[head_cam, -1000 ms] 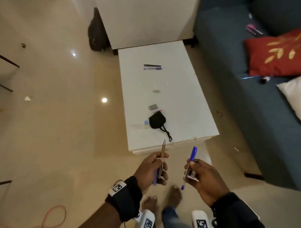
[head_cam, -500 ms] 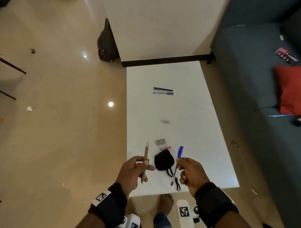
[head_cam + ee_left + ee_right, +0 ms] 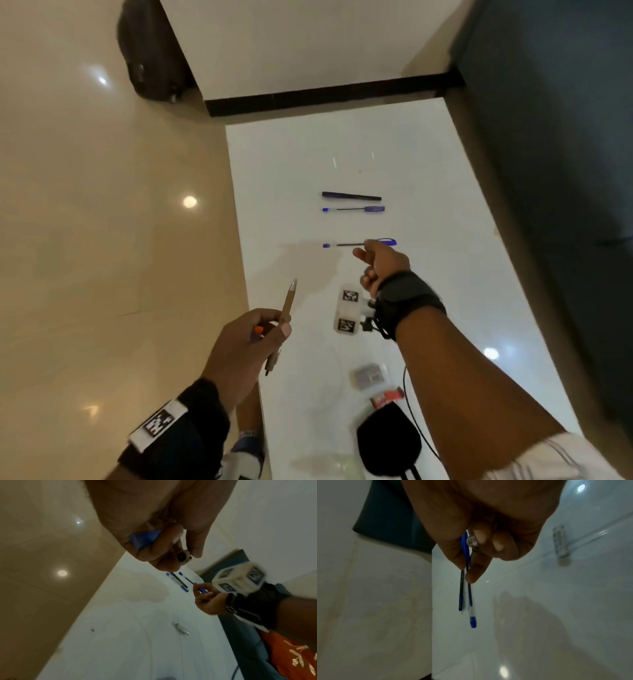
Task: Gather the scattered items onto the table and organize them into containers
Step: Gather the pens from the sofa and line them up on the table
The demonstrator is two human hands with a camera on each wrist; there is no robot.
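Observation:
My right hand (image 3: 365, 249) reaches over the white table (image 3: 428, 192) and pinches a blue capped pen (image 3: 342, 245) between thumb and forefinger. The pen lies level, parallel to a blue pen (image 3: 352, 209) and a dark pen (image 3: 351, 196) lying just beyond it. I cannot tell whether it touches the tabletop. In the right wrist view the held blue pen (image 3: 471, 605) hangs beside the dark pen (image 3: 461, 595). My left hand (image 3: 274, 325) hovers at the table's left edge. It grips a brown pen (image 3: 288, 301) upright, with a smaller blue and orange item tucked in the fist.
A black pouch (image 3: 388, 442), a small grey block (image 3: 368, 375) and a red item (image 3: 388, 399) lie on the near end of the table. A dark blue sofa (image 3: 548, 137) runs along the right side. A black bag (image 3: 150, 58) stands on the floor at the back left.
I have stepped up to the table. My right hand went forward over it and turned the blue pen level beside the two lying pens. My left hand still holds the brown pen.

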